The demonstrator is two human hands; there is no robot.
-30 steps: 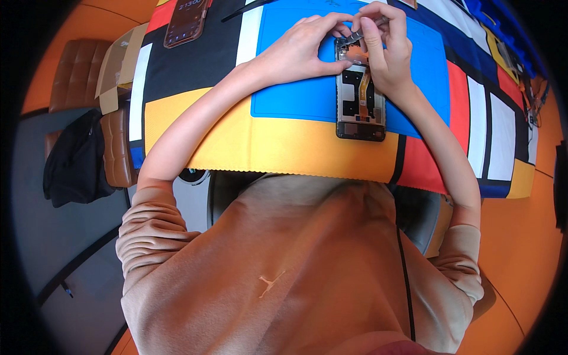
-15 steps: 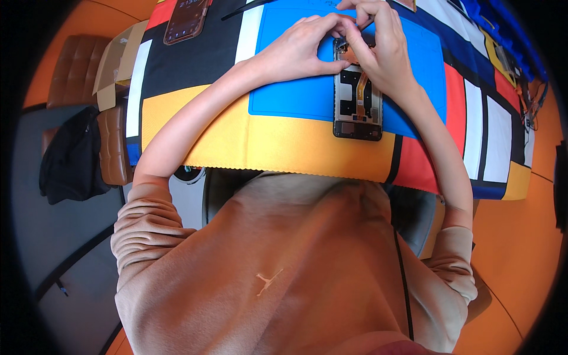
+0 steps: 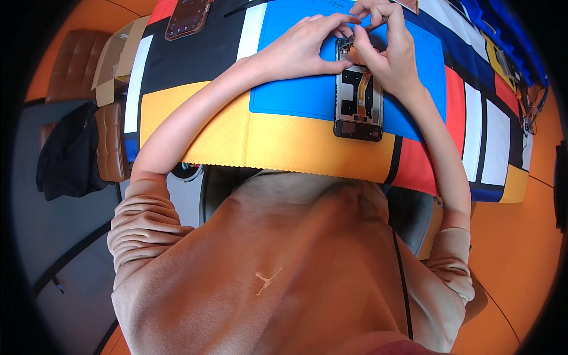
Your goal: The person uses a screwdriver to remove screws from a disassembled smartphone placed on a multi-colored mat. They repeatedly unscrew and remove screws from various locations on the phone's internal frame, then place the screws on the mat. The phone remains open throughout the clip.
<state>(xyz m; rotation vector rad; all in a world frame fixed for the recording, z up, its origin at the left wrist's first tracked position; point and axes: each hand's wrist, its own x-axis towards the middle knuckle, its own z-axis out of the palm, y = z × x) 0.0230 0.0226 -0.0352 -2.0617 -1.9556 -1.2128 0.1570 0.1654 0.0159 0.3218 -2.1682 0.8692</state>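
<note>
Left hand (image 3: 302, 47): fingers curled, tips drawn together at the top edge of the opened phone (image 3: 358, 97), touching its upper left corner; whether a small part is pinched between them cannot be told. Right hand (image 3: 387, 56): fingers bent and bunched over the same top edge, thumb and forefinger closed toward each other just above the phone's frame; a thin dark tool may sit under them, too small to confirm. The two hands meet fingertip to fingertip over the phone's upper end.

The opened phone lies flat, back cover off, long axis running away from the person; dark inner boards and an orange flex strip (image 3: 359, 89) show down its middle; its lower end is free of both hands. It rests on a blue work mat (image 3: 284, 94), near the mat's right half, its lower end reaching the mat's near edge.

The mat lies on a tablecloth (image 3: 236, 139) of coloured blocks: yellow nearest the person, black and white to the left, red, white and dark blue to the right. A second phone (image 3: 188, 18), brownish, lies well apart at the upper left on the black block. A cardboard box (image 3: 115, 62) stands at the table's left end; a brown padded seat (image 3: 112, 142) and a black bag (image 3: 68, 154) sit below it. Both forearms are bare; the person wears a tan sweatshirt (image 3: 266, 266).
</note>
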